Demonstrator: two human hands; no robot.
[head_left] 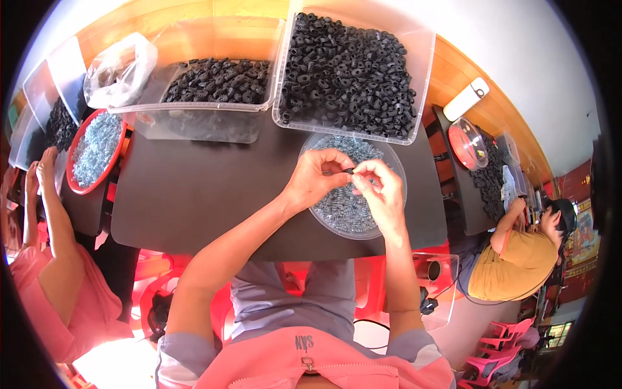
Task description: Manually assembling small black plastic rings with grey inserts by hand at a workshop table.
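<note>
Over a round clear tub (403,188), my left hand (315,178) and my right hand (382,191) meet fingertip to fingertip. Both hands are closed in a pinch on a small black plastic part (349,171), mostly hidden by the fingers. Many small silvery pieces (346,211), which look like coil springs, fill the tub below. Just beyond stands a large clear bin (346,131) heaped with small black plastic parts (350,74). Left of it, another clear bin (194,123) holds more black pieces (217,81).
A dark table (194,194) lies under my hands. At the left, a red basket (116,159) holds silvery pieces beside a plastic bag (123,68) and a person in pink (71,285). A person in a yellow shirt (515,272) works at the right table, near a white bottle (466,99).
</note>
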